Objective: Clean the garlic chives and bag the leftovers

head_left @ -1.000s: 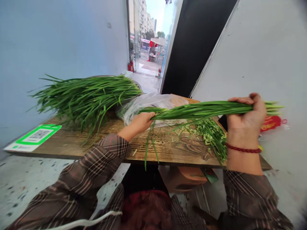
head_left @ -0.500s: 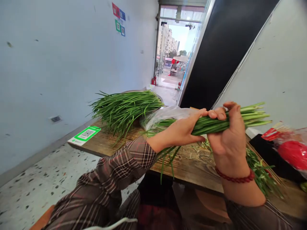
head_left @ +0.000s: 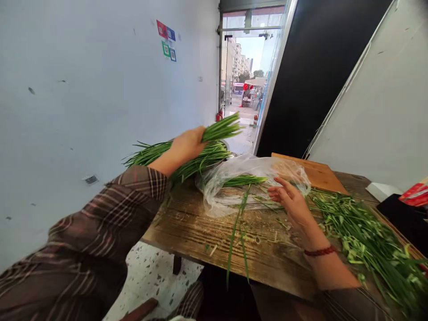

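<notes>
My left hand (head_left: 187, 145) is closed around a bunch of garlic chives (head_left: 223, 128), whose pale cut ends point up and to the right. It is held over a large pile of chives (head_left: 147, 153) at the table's far left. My right hand (head_left: 291, 200) holds nothing; its fingers are apart beside a clear plastic bag (head_left: 214, 198). Inside the bag's opening lies a smaller bundle of chives (head_left: 245, 179). A few loose green blades (head_left: 232, 245) hang over the front edge of the wooden table (head_left: 194, 232).
Trimmed green leaves and scraps (head_left: 364, 232) are heaped at the right of the table. Behind them lies a wooden board (head_left: 321, 174). A black box (head_left: 401, 218) with red packaging (head_left: 414, 194) stands far right. A glass door (head_left: 242, 84) is beyond the table.
My left hand has carried the chive bunch left, over the big pile. My right hand has let go of the bunch and lowered toward the bag.
</notes>
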`<control>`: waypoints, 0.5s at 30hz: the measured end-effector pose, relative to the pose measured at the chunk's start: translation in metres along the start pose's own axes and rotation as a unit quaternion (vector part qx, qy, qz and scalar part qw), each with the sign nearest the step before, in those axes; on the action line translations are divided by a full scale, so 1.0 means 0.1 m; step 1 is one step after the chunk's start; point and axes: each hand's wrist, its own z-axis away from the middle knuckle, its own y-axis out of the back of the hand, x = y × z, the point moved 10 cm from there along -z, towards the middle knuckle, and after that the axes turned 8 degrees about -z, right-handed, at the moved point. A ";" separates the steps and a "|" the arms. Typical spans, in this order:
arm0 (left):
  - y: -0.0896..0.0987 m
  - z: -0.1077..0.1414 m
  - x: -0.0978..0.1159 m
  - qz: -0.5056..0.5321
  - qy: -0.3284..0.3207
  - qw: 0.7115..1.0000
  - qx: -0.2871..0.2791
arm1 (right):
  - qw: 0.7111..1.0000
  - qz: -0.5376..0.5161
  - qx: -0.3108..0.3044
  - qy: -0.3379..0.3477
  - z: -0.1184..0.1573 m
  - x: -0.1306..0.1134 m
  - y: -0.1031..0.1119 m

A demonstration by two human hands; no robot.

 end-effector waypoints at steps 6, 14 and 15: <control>-0.75 -0.58 -0.72 -0.147 0.067 0.984 -0.069 | 0.995 -0.014 0.090 -0.030 -0.05 0.39 0.47; -1.35 -0.61 -0.91 -0.113 0.049 0.986 -0.113 | 0.997 -0.031 0.051 -0.041 -0.02 0.33 0.30; -1.24 -0.61 -0.85 -0.116 0.045 0.988 -0.087 | 0.997 -0.033 0.055 -0.041 -0.01 0.33 0.31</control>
